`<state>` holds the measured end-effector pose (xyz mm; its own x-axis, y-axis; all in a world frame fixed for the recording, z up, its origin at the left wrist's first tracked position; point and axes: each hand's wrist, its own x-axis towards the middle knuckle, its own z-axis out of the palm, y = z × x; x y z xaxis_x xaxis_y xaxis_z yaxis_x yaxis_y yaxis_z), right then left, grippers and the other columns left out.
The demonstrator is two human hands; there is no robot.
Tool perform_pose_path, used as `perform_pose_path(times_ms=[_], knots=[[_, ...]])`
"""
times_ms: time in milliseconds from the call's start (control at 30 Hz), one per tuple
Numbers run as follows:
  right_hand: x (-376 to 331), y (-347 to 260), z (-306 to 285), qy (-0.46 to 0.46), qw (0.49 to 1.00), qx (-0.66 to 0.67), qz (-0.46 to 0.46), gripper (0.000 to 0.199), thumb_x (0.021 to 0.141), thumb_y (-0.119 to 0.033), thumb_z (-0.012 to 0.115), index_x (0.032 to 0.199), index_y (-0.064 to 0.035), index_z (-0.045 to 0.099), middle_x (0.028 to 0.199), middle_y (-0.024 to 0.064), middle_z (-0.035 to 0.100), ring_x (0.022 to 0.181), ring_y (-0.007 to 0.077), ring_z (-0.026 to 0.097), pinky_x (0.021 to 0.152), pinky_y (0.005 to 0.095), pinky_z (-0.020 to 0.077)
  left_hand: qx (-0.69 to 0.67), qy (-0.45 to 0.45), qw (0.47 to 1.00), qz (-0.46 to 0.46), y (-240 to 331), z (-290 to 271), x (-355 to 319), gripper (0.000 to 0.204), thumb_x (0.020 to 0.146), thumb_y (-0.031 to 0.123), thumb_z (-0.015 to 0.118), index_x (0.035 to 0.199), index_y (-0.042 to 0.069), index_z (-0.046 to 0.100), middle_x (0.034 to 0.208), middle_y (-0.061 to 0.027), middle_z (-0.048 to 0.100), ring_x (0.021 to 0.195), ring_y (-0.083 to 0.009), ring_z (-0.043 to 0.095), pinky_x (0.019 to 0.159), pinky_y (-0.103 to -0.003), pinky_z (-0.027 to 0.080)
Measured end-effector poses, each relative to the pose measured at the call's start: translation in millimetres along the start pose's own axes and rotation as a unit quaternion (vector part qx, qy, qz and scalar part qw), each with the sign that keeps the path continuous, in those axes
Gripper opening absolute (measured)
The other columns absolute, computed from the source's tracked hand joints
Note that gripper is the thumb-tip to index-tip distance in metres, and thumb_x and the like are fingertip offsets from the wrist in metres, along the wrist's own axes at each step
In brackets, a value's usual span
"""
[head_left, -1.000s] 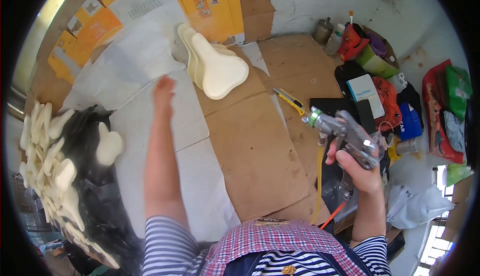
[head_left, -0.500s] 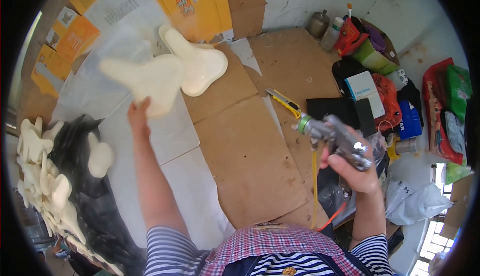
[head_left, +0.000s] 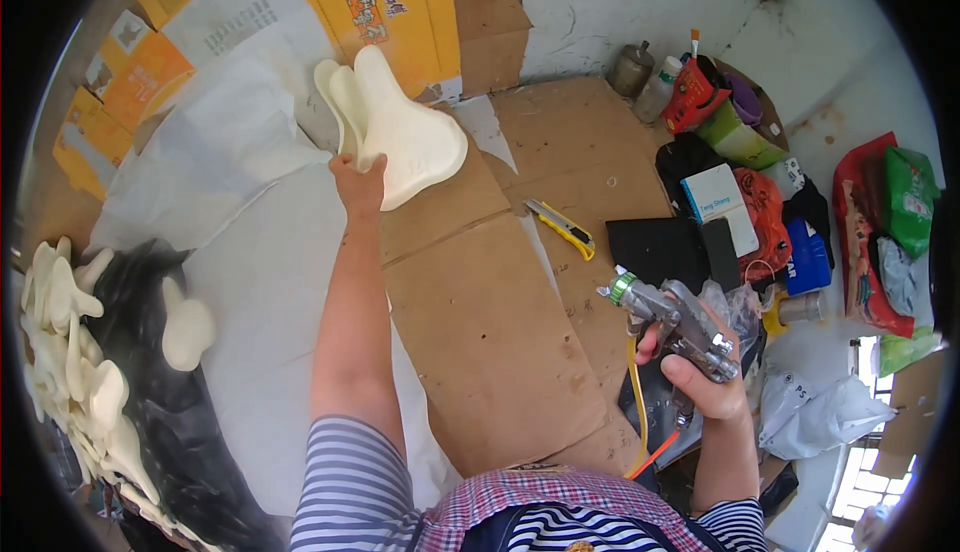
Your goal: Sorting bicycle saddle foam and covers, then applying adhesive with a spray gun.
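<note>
My left hand (head_left: 360, 182) reaches to the far side of the table and grips the near edge of a cream foam bicycle saddle pad (head_left: 412, 142). Thumb and fingers pinch that edge. The pad rests against other cream pads (head_left: 338, 102) of similar shape, partly hidden behind it. In my right hand (head_left: 708, 380) is a metal spray gun (head_left: 672, 320) with a green ring at its nozzle, held over the table's right side. A yellow hose (head_left: 636, 392) and an orange hose (head_left: 655, 455) run from the gun toward my body.
Brown cardboard (head_left: 490, 332) and white paper (head_left: 260, 282) cover the table. A yellow utility knife (head_left: 562, 229) lies ahead of the gun. Pads are piled at left (head_left: 80, 352), with a single pad (head_left: 187, 327) on black sheeting. Bags, a notebook (head_left: 720, 207) and bottles crowd the right.
My left hand has carried the foam pad rightward, setting it against the others and turning its narrow end away from me. My right hand with the spray gun has dropped slightly nearer.
</note>
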<state>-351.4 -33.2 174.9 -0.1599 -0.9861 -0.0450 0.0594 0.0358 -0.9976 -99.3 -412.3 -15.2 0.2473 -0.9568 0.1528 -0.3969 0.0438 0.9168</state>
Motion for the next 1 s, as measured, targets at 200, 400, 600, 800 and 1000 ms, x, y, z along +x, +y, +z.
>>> perform_pose_path(times_ms=[200, 400, 600, 800, 1000], knots=[[2, 7, -4, -0.019, 0.999, -0.032, 0.024, 0.059, 0.079, -0.012, 0.066, 0.13, 0.0035, 0.041, 0.096, 0.0094, 0.059, 0.087, 0.0146, 0.058, 0.08, 0.0301, 0.0493, -0.033, -0.166, 0.984, -0.051, -4, 18, -25, 0.081, 0.061, 0.013, 0.081, 0.127, -0.004, 0.037, 0.119, -0.0158, 0.053, 0.107, -0.0251, 0.053, 0.091, -0.033, 0.042], [25, 12, 10, -0.015, 0.993, -0.099, 0.061, 0.062, 0.077, -0.018, 0.068, 0.13, 0.0019, 0.041, 0.09, 0.0091, 0.06, 0.082, 0.0161, 0.059, 0.073, 0.03, 0.0505, -0.299, -0.152, 0.93, -0.151, -20, -50, -41, 0.063, 0.062, 0.003, 0.076, 0.119, -0.002, 0.05, 0.113, -0.0107, 0.058, 0.104, -0.0226, 0.055, 0.092, -0.034, 0.041], [42, -31, 25, 0.027, 0.997, 0.006, -0.072, 0.056, 0.077, -0.006, 0.062, 0.129, 0.0048, 0.042, 0.087, 0.0098, 0.06, 0.076, 0.0135, 0.058, 0.07, 0.0266, 0.0497, -0.37, -0.028, 0.924, -0.096, -50, -191, -73, 0.066, 0.072, -0.001, 0.068, 0.132, 0.001, 0.04, 0.126, -0.0098, 0.051, 0.117, -0.0238, 0.048, 0.102, -0.036, 0.038], [58, -9, 28, 0.033, 0.999, -0.026, -0.02, 0.054, 0.079, -0.008, 0.063, 0.127, 0.005, 0.043, 0.086, 0.0083, 0.059, 0.077, 0.0127, 0.057, 0.069, 0.0271, 0.0502, -0.381, -0.049, 0.918, -0.102, -61, -172, -45, 0.065, 0.071, -0.001, 0.067, 0.13, 0.0, 0.041, 0.123, -0.0101, 0.053, 0.116, -0.0232, 0.049, 0.1, -0.036, 0.04], [64, 33, 30, -0.032, 0.998, -0.042, 0.045, 0.051, 0.08, -0.008, 0.063, 0.126, 0.0042, 0.044, 0.09, 0.0073, 0.058, 0.081, 0.0125, 0.057, 0.074, 0.0287, 0.0512, -0.272, -0.251, 0.927, -0.058, -13, -60, 28, 0.062, 0.059, 0.006, 0.079, 0.116, -0.002, 0.055, 0.106, -0.0092, 0.063, 0.098, -0.0191, 0.059, 0.092, -0.034, 0.043]])
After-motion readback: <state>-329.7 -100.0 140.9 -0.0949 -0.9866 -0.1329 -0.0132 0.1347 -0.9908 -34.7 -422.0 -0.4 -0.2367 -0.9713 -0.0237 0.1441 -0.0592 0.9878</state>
